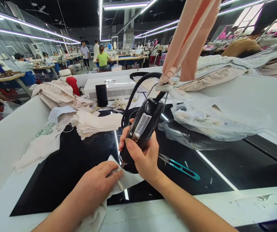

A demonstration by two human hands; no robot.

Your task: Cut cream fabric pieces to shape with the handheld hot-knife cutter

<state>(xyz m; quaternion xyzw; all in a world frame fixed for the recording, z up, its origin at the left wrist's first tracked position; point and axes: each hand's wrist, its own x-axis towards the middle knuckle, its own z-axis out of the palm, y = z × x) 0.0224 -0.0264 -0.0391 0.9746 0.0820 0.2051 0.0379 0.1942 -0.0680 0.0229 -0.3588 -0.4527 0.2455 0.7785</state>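
Note:
My right hand (144, 154) is wrapped around a black corded handheld power tool (150, 111) with a silver metal plate on its side. The tool is tilted, its lower end down on a pale fabric piece (131, 180), and what its tip does there is mostly hidden. A pink fabric strip (177, 48) tied at its top runs upward, and a thick black cable (133, 93) curves off behind. Close to the tip, my left hand (100, 180) is closed on the fabric's edge, which drapes toward the table's front. Teal thread snips (180, 167) lie right of my right hand.
Stacked cream fabric pieces (97, 124) and a heap of pale cloth (53, 93) lie at left. Behind stand a phone (101, 95) and a white vented box (109, 85). A clear plastic bag (215, 119) lies at right on the black tabletop (80, 174). Other people work farther back.

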